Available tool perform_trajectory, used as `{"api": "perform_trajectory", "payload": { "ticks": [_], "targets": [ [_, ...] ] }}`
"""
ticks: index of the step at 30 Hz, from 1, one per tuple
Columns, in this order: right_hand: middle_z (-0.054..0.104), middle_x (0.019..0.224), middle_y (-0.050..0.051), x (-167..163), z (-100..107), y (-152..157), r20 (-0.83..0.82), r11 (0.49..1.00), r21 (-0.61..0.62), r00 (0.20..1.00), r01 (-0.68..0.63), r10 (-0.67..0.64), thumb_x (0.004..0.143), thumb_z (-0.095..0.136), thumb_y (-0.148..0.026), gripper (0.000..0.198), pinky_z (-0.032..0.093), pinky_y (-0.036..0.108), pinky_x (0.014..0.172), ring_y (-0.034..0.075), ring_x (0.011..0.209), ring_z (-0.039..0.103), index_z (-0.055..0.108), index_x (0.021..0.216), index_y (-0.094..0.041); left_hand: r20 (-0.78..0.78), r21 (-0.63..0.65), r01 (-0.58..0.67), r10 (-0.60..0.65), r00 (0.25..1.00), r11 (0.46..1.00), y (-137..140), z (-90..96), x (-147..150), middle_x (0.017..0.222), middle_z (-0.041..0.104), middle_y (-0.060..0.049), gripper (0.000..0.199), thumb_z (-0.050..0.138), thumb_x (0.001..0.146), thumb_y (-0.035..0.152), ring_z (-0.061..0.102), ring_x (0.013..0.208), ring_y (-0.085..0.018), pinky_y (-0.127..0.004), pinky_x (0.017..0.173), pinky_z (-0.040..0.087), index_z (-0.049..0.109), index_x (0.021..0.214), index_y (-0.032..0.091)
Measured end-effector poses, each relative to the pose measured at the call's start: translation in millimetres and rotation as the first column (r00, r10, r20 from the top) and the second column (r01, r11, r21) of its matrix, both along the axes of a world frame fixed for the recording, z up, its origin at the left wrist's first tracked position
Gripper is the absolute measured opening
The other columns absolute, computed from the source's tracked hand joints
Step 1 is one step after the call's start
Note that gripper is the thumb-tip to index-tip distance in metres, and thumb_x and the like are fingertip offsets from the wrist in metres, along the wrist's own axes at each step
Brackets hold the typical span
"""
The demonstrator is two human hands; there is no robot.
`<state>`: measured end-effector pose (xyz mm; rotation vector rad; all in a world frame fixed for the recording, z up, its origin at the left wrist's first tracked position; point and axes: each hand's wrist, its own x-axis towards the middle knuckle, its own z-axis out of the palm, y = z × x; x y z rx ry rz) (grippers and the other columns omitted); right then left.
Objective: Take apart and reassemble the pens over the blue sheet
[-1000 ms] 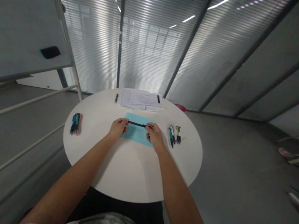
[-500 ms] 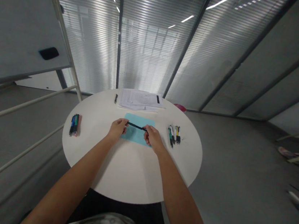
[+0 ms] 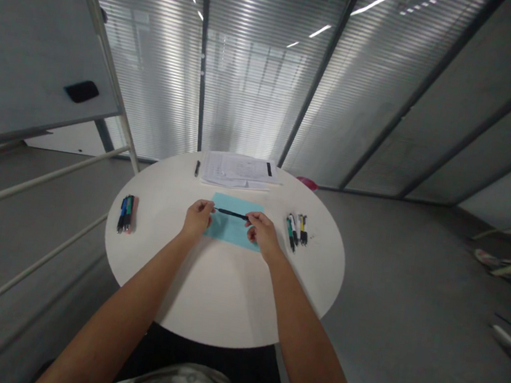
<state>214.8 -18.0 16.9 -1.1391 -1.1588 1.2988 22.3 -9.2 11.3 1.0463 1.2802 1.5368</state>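
A slim black pen [image 3: 232, 214] spans the gap between my two hands, held nearly level above a light blue sheet [image 3: 231, 235]. My left hand [image 3: 197, 217] pinches its thinner left end between thumb and fingers. At the other end, my right hand [image 3: 263, 235] grips the pen with thumb and forefinger, its other fingers curled. Whether the thin left end is a tip or a refill is too small to tell. Parts of the blue sheet are hidden behind both hands.
On the white round table [image 3: 217, 311], blue and green pens [image 3: 125, 213] lie at left beside a pink item. Several pens [image 3: 296, 230] lie at right. Printed papers [image 3: 239, 169] and a dark pen [image 3: 197, 168] are at the back. A whiteboard frame [image 3: 108, 61] stands left.
My left hand has shifted slightly left, and the fingers of my right hand have moved along the pen. More of the pen's thin left end shows between my hands.
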Motion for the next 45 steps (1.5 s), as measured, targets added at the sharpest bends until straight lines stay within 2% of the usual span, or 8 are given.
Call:
{"api": "perform_trajectory", "payload": {
  "ticks": [8,15,20,24,30,33,38,45],
  "targets": [
    [0.058,0.063,-0.005,2,-2,4,0.014,0.996,0.010,0.996,0.087,-0.087,0.068,0.057,-0.040,0.029,0.027,0.018,0.030,0.006,0.033,0.046,0.056,0.087,-0.019,-0.250,0.054,-0.145,0.154,0.956,0.988,4,-4.4,-10,0.063,0.058,0.000,0.027,0.054,0.079,0.043,0.050,0.051,-0.011,-0.024,0.049,0.038,0.061,0.076,0.017],
    [0.056,0.060,-0.005,5,-2,7,0.004,0.970,0.023,0.971,0.240,-0.241,0.067,0.057,-0.039,0.026,0.028,0.018,0.030,0.006,0.033,0.045,0.056,0.083,-0.018,-0.805,0.106,-0.002,0.087,0.587,0.994,-4,-7.0,-12,0.089,0.067,-0.007,0.021,0.050,0.080,0.025,0.060,0.082,-0.019,-0.030,0.078,0.043,0.064,0.095,0.020],
    [0.055,0.058,-0.005,5,-3,8,0.006,0.967,0.006,0.967,0.253,-0.253,0.067,0.058,-0.038,0.025,0.027,0.018,0.029,0.006,0.032,0.044,0.057,0.082,-0.018,-0.930,-0.050,-0.024,-0.037,0.365,0.998,-11,-4.9,-6,0.091,0.070,-0.010,0.028,0.050,0.080,0.026,0.060,0.092,-0.027,-0.040,0.083,0.039,0.060,0.105,0.021],
    [0.056,0.058,-0.005,4,-3,7,0.011,0.968,0.009,0.968,0.249,-0.249,0.066,0.060,-0.040,0.027,0.027,0.018,0.030,0.006,0.032,0.045,0.058,0.081,-0.018,-0.950,-0.095,-0.039,-0.079,0.303,0.995,-12,-3.6,-7,0.091,0.069,-0.013,0.023,0.049,0.081,0.028,0.059,0.096,-0.032,-0.045,0.086,0.036,0.062,0.098,0.020],
    [0.056,0.057,-0.005,4,0,6,0.000,0.968,0.020,0.968,0.251,-0.251,0.065,0.062,-0.042,0.029,0.026,0.019,0.031,0.006,0.033,0.044,0.058,0.080,-0.018,-0.909,-0.079,-0.055,-0.050,0.413,0.995,-9,-4.2,-8,0.086,0.070,-0.012,0.027,0.051,0.081,0.039,0.060,0.093,-0.031,-0.044,0.084,0.037,0.065,0.096,0.021],
    [0.056,0.059,-0.005,5,3,3,-0.083,0.976,0.036,0.974,0.215,-0.211,0.065,0.063,-0.042,0.030,0.027,0.019,0.033,0.006,0.035,0.045,0.058,0.082,-0.018,-0.787,-0.026,-0.087,0.033,0.616,0.996,-7,-2.0,-9,0.079,0.068,-0.009,0.028,0.051,0.081,0.040,0.061,0.081,-0.025,-0.037,0.076,0.041,0.067,0.091,0.020],
    [0.056,0.062,-0.004,3,7,-2,-0.200,0.992,0.045,0.974,0.114,-0.103,0.066,0.065,-0.043,0.030,0.026,0.019,0.035,0.006,0.036,0.044,0.058,0.084,-0.020,-0.310,0.108,-0.098,0.127,0.942,0.989,-4,5.1,-10,0.067,0.063,-0.003,0.035,0.052,0.080,0.048,0.057,0.066,-0.016,-0.028,0.066,0.042,0.067,0.085,0.017],
    [0.056,0.063,-0.004,4,6,-2,-0.227,0.996,0.074,0.973,0.058,-0.039,0.068,0.067,-0.041,0.029,0.027,0.019,0.036,0.006,0.039,0.045,0.058,0.086,-0.020,-0.025,0.144,0.050,-0.047,0.999,0.988,-9,13.1,-6,0.064,0.060,-0.002,0.040,0.063,0.073,0.050,0.046,0.056,-0.011,-0.025,0.056,0.036,0.068,0.092,0.015]
  ]
}}
